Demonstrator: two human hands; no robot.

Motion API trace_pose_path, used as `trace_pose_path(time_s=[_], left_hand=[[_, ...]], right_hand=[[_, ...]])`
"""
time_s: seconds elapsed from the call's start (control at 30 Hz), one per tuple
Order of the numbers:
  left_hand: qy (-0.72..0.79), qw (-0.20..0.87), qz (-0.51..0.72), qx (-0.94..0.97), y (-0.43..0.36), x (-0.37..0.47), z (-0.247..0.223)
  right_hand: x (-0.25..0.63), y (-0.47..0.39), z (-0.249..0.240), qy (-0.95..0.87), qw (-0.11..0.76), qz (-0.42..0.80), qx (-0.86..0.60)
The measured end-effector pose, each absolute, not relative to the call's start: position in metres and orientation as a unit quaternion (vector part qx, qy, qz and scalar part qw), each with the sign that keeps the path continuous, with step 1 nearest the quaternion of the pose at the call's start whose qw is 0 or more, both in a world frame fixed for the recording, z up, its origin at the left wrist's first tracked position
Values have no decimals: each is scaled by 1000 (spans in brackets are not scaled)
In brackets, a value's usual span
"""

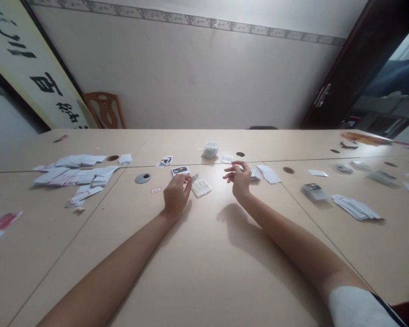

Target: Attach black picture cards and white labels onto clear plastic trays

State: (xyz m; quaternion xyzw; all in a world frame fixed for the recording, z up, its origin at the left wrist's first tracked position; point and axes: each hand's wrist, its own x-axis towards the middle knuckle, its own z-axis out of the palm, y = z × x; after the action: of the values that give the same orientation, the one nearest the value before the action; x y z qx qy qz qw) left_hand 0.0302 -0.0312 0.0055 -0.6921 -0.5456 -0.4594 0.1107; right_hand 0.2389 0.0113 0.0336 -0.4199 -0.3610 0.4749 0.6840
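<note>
My left hand (176, 194) is closed in a pinch on a small thin card (195, 177), which sticks out to the right of the fingertips. Just beyond it lies a stack of dark printed cards (180, 170). A clear plastic blister tray (201, 188) rests flat on the table, to the right of that hand and apart from it. Over the table hovers my right hand (240, 180), fingers spread and nothing visible between them. Behind its fingers is a second clear tray (226, 159); small white folded papers (254, 174) lie partly hidden beside the wrist.
Farther back stands a pile of clear trays (210, 150). Heaps of white paper sleeves (77, 175) cover the left side. On the right are a fan of white papers (356, 207) and a clear plastic pack (315, 192). A grey round cap (143, 178) lies left.
</note>
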Motion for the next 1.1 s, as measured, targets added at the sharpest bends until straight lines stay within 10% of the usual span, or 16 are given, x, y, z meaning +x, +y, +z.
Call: trace_pose_path(time_s=[0.27,0.67,1.1], left_hand=[[-401,341,-414,-743,-37,32,8],[-340,381,-368,-777,-42,35,13],[-502,-8,-418,-758,-35,34,7]], right_hand=[[207,-14,18,-501,494,617,-353],[203,-25,20,-496,538,557,-392],[212,-11,12,-564,518,541,-348]])
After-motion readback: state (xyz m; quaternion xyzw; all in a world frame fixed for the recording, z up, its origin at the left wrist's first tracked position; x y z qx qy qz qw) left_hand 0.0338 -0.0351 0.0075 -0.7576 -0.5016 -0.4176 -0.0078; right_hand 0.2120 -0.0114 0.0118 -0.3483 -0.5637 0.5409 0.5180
